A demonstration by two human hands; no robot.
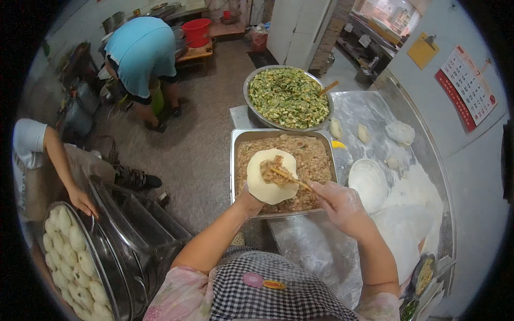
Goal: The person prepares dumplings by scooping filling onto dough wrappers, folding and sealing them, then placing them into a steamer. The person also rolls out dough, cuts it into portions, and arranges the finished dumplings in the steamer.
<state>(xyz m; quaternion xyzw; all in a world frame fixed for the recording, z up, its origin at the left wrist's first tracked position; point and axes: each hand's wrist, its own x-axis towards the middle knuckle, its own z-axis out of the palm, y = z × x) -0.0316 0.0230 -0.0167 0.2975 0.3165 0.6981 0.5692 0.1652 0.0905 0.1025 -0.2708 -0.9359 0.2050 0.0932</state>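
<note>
On my left hand [251, 200] lies a round dough wrapper [263, 192], held over a rectangular metal tray [234, 168] of minced meat filling [315, 160]. My floury right hand [341, 204] grips a thin wooden stick [295, 180], its tip in a clump of filling [273, 170] on the wrapper. Behind the tray stands a large metal bowl of chopped green and pale yellow filling [287, 98], with a wooden handle [329, 88] sticking out. Right of the tray, a round dish of flour [367, 184] and small dough pieces [335, 128] rest on the metal table [353, 106].
At lower left, a person's hand [83, 202] touches the rim of a stacked steamer [100, 257] holding filled buns [70, 257]. Another person [140, 52] bends over a green bucket [157, 100]. Loose flour [421, 192] covers the table's right side, beside the wall.
</note>
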